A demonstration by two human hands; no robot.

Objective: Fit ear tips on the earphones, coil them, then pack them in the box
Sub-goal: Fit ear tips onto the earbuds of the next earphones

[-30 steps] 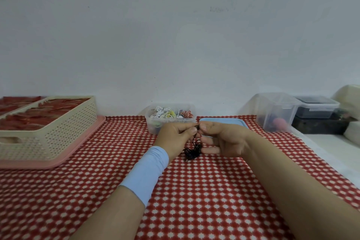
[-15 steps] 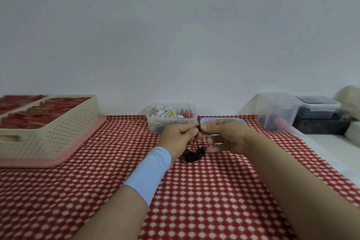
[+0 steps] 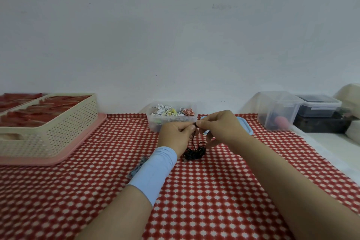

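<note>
Head view: left hand (image 3: pixel 175 134) and right hand (image 3: pixel 220 128) meet fingertip to fingertip above the red checked cloth (image 3: pixel 214 191), both pinching one end of the black earphones (image 3: pixel 194 151). Its cable hangs from the pinch into a loose tangle lying on the cloth just below and between the hands.

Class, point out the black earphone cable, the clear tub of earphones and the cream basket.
black earphone cable (image 3: pixel 194 153): head view, tangled bundle.
clear tub (image 3: pixel 153 125): head view, front wall.
cream basket (image 3: pixel 64 132): head view, perforated side wall.
</note>
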